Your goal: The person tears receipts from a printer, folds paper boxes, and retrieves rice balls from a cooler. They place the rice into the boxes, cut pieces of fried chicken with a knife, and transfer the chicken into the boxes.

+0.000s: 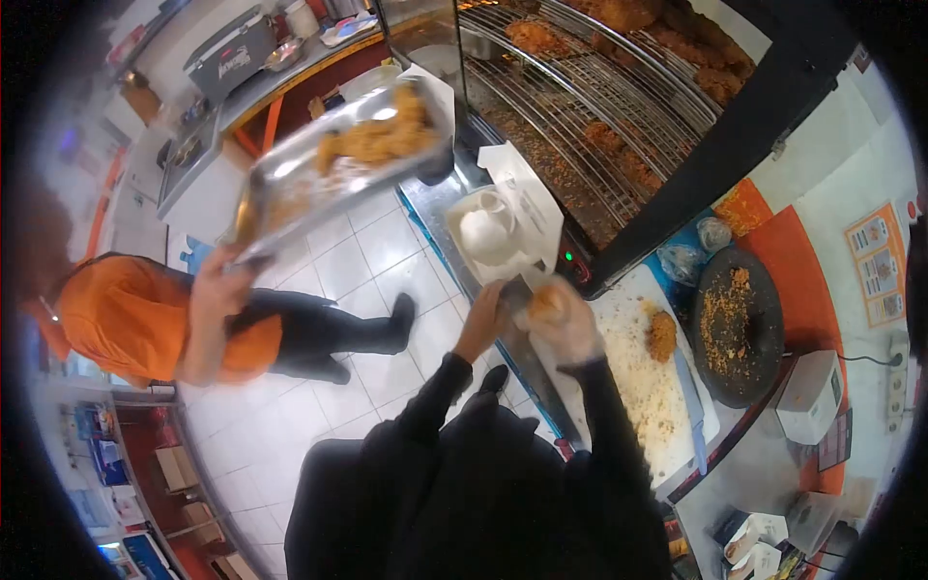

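My right hand (567, 329), in a clear plastic glove, is closed around a golden-brown piece of fried food (547, 304), likely chicken. Close beside it, my left hand (481, 321) has its fingers curled at a pale, thin edge that I cannot make out. Just beyond both hands stands an open white carton (530, 198) with a mound of white rice (486, 232) in it. To the right, a crumb-covered white cutting board (633, 425) bears another fried piece (661, 335) and a knife (694, 411).
At left, a person in an orange shirt (135, 314) holds up a metal tray (290, 184) of fried pieces, near the counter. A heated display case (580, 106) with fried chicken on racks stands ahead. A dark stone mortar (738, 324) sits right of the board.
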`<state>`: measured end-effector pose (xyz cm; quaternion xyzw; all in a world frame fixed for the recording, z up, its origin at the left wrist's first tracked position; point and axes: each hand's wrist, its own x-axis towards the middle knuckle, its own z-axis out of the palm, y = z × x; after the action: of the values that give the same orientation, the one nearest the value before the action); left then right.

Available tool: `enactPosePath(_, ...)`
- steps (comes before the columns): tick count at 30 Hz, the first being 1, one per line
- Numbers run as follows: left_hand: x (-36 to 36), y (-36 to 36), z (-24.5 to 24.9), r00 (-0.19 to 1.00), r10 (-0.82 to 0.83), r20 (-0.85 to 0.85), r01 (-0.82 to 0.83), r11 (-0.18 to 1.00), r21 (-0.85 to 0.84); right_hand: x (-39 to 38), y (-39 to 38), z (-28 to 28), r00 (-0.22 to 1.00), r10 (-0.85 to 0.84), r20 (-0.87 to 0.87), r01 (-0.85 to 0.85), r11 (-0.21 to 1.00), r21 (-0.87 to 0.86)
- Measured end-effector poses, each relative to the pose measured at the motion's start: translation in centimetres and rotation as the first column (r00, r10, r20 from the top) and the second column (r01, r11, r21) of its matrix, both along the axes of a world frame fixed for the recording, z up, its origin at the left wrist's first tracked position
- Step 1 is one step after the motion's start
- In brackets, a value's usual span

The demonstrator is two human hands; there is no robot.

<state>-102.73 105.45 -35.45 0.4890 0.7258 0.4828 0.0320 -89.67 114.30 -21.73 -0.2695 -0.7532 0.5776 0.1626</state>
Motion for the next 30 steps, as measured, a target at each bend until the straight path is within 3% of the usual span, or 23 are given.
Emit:
enactPosePath(2,0.4,-0.9,0.7,0.994,-0.052,0.092,0.044,0.995,0.090,-4.6,1.5,-0.2,0.978,0.041,0.204,-0.089,0.969,0.232)
enactPosePath(3,0.4,-1.4,1.7,0.953,0.092,0.288,-0.116,0.991,0.068,-6.0,1.9,-1.8,0.978,0.042,0.206,-0.090,0.969,0.228)
enactPosePath(4,0.2,-1.8,2.2,0.854,0.227,0.468,-0.264,0.964,0.015,-7.2,2.3,-4.1,0.974,-0.059,0.219,-0.070,0.840,0.538)
enactPosePath(5,-1.3,-1.9,2.1,0.854,0.290,0.431,-0.340,0.940,0.041,-7.7,2.3,-5.3,0.966,-0.163,0.199,-0.058,0.615,0.786)
enactPosePath(6,-3.0,-1.5,2.5,0.868,0.379,0.319,-0.418,0.906,0.060,-7.5,2.1,-4.8,0.965,-0.173,0.198,-0.050,0.620,0.783)
enactPosePath(8,-7.6,-0.1,1.3,0.877,0.467,0.114,-0.477,0.875,0.088,-6.3,1.0,-3.2,0.939,-0.189,0.287,-0.011,0.819,0.574)
enactPosePath(9,-10.1,1.1,0.2,0.901,0.430,0.065,-0.434,0.885,0.165,-4.4,1.2,-4.8,0.988,-0.102,0.113,-0.003,0.730,0.684)
enactPosePath(10,-11.9,2.5,-0.3,0.922,0.387,0.017,-0.386,0.914,0.121,-2.7,0.3,-4.5,0.986,-0.116,0.123,0.002,0.734,0.679)
enactPosePath(12,-15.0,5.7,-1.0,0.965,0.261,0.016,-0.261,0.965,-0.006,0.5,-1.7,-2.4,0.971,-0.072,0.229,0.004,0.959,0.284)
enactPosePath(14,-16.6,7.6,-1.6,0.986,0.154,0.067,-0.148,0.985,-0.087,6.2,-3.6,-1.6,0.979,0.068,0.193,-0.167,0.811,0.561)
enactPosePath(16,-17.6,9.0,-1.5,0.999,0.050,-0.018,-0.052,0.860,-0.507,10.7,-5.1,-4.4,0.968,0.034,0.248,-0.216,0.616,0.758)
enactPosePath(17,-17.8,8.9,-1.5,0.999,-0.039,-0.014,0.029,0.893,-0.449,12.5,-6.4,-4.5,0.969,-0.010,0.248,-0.187,0.626,0.757)
enactPosePath(18,-17.9,8.6,-1.7,0.991,-0.133,-0.014,0.118,0.916,-0.384,14.2,-7.6,-4.5,0.925,-0.126,0.359,-0.104,0.824,0.557)
enactPosePath(19,-17.3,8.1,-1.7,0.983,-0.172,-0.060,0.140,0.925,-0.354,15.9,-8.9,-4.5,0.854,-0.206,0.477,0.047,0.945,0.324)
enactPosePath(20,-16.6,7.2,-1.7,0.971,-0.213,-0.106,0.170,0.933,-0.318,17.7,-10.2,-4.9,0.838,-0.266,0.475,0.110,0.937,0.332)
enactPosePath(22,-15.8,4.0,-2.3,0.906,-0.196,-0.376,0.133,0.973,-0.188,20.5,-12.5,-6.1,0.797,-0.538,0.276,0.488,0.842,0.231)
enactPosePath(23,-14.3,3.0,0.2,0.983,-0.121,-0.136,0.077,0.954,-0.289,20.8,-13.1,-5.0,0.666,-0.593,0.454,0.577,0.794,0.192)
enactPosePath(24,-12.7,1.9,2.8,0.989,-0.066,-0.131,0.014,0.930,-0.367,21.6,-14.2,-5.4,0.628,-0.635,0.450,0.627,0.755,0.190)
enactPosePath(25,-13.3,0.7,1.9,0.963,-0.026,-0.268,-0.060,0.949,-0.310,22.6,-15.5,-6.2,0.557,-0.734,0.389,0.720,0.660,0.215)
enactPosePath(26,-11.1,-0.4,4.6,0.972,-0.011,-0.234,-0.063,0.949,-0.310,23.5,-16.7,-6.6,0.476,-0.816,0.327,0.796,0.558,0.235)
enactPosePath(28,-10.2,-2.5,5.0,0.971,-0.068,-0.229,0.038,0.990,-0.132,24.8,-18.6,-6.1,0.430,-0.838,0.336,0.844,0.506,0.181)
enactPosePath(30,-6.8,-3.6,9.0,0.961,-0.084,-0.263,0.005,0.957,-0.291,25.8,-20.4,-6.7,0.391,-0.892,0.227,0.915,0.403,0.009)
